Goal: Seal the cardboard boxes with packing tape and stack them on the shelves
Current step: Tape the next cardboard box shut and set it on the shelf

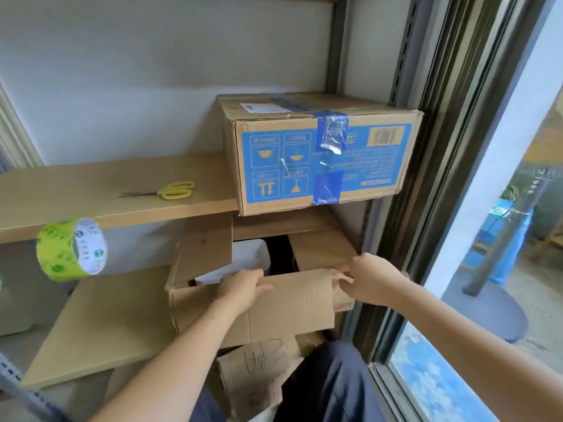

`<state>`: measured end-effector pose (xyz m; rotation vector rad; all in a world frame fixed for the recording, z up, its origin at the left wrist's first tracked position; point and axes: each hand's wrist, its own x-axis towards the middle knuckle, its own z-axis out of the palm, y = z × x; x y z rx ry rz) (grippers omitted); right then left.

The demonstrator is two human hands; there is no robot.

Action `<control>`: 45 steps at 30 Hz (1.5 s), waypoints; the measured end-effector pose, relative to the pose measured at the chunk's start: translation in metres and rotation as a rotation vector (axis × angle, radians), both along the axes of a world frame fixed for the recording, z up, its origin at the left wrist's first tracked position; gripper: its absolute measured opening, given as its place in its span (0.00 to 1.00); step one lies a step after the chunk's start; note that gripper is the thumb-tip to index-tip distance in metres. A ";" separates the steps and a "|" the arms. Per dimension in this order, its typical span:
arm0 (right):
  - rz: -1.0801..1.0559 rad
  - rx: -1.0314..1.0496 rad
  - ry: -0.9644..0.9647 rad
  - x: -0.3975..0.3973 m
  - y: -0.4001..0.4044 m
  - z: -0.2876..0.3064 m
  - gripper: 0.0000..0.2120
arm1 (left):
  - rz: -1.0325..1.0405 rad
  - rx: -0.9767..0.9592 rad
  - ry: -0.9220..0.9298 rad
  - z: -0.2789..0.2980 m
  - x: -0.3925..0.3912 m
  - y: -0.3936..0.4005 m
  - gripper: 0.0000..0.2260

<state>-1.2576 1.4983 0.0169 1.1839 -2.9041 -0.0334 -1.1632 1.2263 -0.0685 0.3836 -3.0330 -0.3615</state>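
An open cardboard box [274, 309] stands on the lower shelf [100, 327] with its flaps up and something white inside. My left hand [243, 287] holds the top edge of its near flap. My right hand [365, 281] pinches the same flap's torn right corner. On the upper shelf [91, 193] sits a cardboard box with blue print [320, 153], closed with blue and clear tape. A green roll of packing tape [71, 249] hangs in front of the upper shelf's front edge at the left; what holds it up is not visible.
Yellow-handled scissors [170, 191] lie on the upper shelf, left of the taped box. Another cardboard piece with scribbled marks [262, 370] sits below the open box, by my dark trouser leg. A metal shelf upright and a window frame [426, 178] close the right side.
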 end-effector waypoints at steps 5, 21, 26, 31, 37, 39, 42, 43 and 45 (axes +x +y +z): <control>0.119 -0.031 -0.234 0.008 0.035 -0.027 0.35 | -0.042 -0.070 0.034 0.013 0.018 -0.005 0.18; -0.302 -0.609 -0.627 0.058 -0.013 -0.076 0.43 | -0.166 -0.248 0.014 -0.002 0.134 0.055 0.46; -0.284 -0.675 -0.757 0.057 -0.027 -0.072 0.38 | -0.148 -0.494 -0.144 -0.024 0.128 0.106 0.48; -0.338 -0.781 -0.947 0.055 -0.014 -0.065 0.35 | -0.222 -0.396 0.187 -0.008 0.148 0.114 0.29; -0.312 -0.914 -1.091 0.064 -0.014 -0.060 0.22 | -0.219 -0.320 0.249 0.038 0.141 0.115 0.30; -0.317 -0.973 -1.192 0.068 -0.014 -0.055 0.18 | -0.227 -0.324 0.270 0.050 0.137 0.122 0.27; -0.342 -0.993 -1.359 0.074 -0.016 -0.041 0.15 | -0.256 -0.393 0.314 0.062 0.133 0.126 0.14; -0.354 -1.008 -1.418 0.076 -0.014 -0.035 0.16 | -0.236 -0.390 0.325 0.072 0.131 0.125 0.10; -0.332 -1.020 -1.420 0.079 -0.007 -0.019 0.21 | -0.159 -0.309 0.278 0.102 0.127 0.121 0.03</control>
